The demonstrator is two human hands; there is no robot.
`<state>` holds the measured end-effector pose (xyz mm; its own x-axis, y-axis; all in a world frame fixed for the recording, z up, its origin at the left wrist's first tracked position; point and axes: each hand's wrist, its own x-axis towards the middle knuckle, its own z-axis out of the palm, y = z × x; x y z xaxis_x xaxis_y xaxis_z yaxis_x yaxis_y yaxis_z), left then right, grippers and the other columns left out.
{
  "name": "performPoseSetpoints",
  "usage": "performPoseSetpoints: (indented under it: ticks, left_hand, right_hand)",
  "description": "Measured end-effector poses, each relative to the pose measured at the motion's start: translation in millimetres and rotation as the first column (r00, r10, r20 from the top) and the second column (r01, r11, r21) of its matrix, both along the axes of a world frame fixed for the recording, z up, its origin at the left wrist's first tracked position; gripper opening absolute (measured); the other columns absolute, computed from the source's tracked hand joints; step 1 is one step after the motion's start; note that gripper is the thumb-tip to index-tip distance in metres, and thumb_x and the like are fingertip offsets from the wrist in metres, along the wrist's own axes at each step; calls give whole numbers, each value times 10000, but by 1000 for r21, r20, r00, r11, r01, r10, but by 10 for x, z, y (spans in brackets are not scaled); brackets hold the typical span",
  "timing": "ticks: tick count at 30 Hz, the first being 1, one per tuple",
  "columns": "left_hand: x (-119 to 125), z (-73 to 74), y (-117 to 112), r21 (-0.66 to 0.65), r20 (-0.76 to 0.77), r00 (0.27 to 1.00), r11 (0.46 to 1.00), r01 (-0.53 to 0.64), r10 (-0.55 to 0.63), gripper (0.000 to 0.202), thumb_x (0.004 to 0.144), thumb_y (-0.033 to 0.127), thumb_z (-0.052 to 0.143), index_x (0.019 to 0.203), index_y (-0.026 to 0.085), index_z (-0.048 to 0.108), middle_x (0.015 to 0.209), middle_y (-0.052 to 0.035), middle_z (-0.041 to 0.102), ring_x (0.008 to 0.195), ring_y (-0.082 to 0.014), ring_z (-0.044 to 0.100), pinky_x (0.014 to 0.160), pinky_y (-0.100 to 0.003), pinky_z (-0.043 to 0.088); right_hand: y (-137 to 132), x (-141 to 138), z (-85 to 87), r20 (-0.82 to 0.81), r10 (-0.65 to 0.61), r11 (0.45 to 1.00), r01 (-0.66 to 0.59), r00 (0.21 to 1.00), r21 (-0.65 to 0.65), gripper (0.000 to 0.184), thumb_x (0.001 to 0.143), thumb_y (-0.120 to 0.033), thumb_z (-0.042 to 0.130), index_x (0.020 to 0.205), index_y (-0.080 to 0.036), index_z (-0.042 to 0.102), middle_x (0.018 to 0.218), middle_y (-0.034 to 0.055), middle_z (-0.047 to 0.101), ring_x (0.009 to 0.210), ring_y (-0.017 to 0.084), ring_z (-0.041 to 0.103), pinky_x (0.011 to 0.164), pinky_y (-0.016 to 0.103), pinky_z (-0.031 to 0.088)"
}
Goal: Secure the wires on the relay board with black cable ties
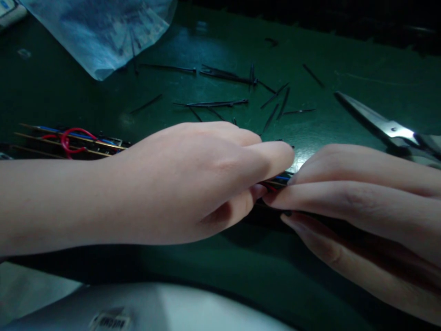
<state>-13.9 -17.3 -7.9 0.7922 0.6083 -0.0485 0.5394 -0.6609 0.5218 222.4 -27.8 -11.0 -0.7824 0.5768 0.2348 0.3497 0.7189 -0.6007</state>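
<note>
In the head view, the left hand reaches in from the left edge of the table. Its thumb and forefinger are pressed together on a wire bundle. The right hand comes from the right edge, and its fingertips are clamped on the same bundle, touching the left hand's fingers. Only a short stretch of red, blue and dark strands shows between the two grips, just above the middle of the table. The rest of the bundle is hidden under the fingers, so I cannot tell how it runs on.

The grips are very close together and cover the work, so a strand could slip out of the pinch unseen, or get nipped and kinked between the fingertips. The light is dim, which makes a stray dark strand hard to spot against the dark surface.

A pair of scissors lies near the right edge just beyond the right hand, with its blades pointing toward the far middle. A quick sideways move of that hand could knock or graze it.

Thin black cut ends are scattered across the far middle and could catch under a wrist or get swept about.

Toward the left edge, behind the left forearm, lie wired strips with a red loop, which a drawn-back arm could snag. A plastic bag lies at the far left corner, well apart.
</note>
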Motion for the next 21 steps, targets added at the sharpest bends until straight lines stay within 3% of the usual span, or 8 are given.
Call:
performPoseSetpoints:
  ticks: [15, 21]
  left_hand:
    - [-25, 13, -15, 20, 12, 1000, 1000, 15, -15, 193, 932, 203, 446, 1100, 238, 534, 946, 47, 601, 878, -147, 599, 693, -255, 374]
    - [-33, 9, -8, 25, 5, 1000, 999, 23, -23, 160, 951, 203, 487, 1098, 234, 541, 944, 51, 596, 877, -142, 589, 697, -250, 354]
  right_hand:
    - [-13, 12, 1, 3, -2, 999, 3, 1000, -38, 251, 934, -185, 623, 1159, -295, 627, 985, -38, 716, 800, 109, 654, 582, 252, 543]
    - [-12, 18, 8, 24, -17, 1000, 18, 1000, -14, 189, 938, -211, 614, 1116, -258, 655, 979, -28, 711, 820, 103, 646, 589, 239, 555]
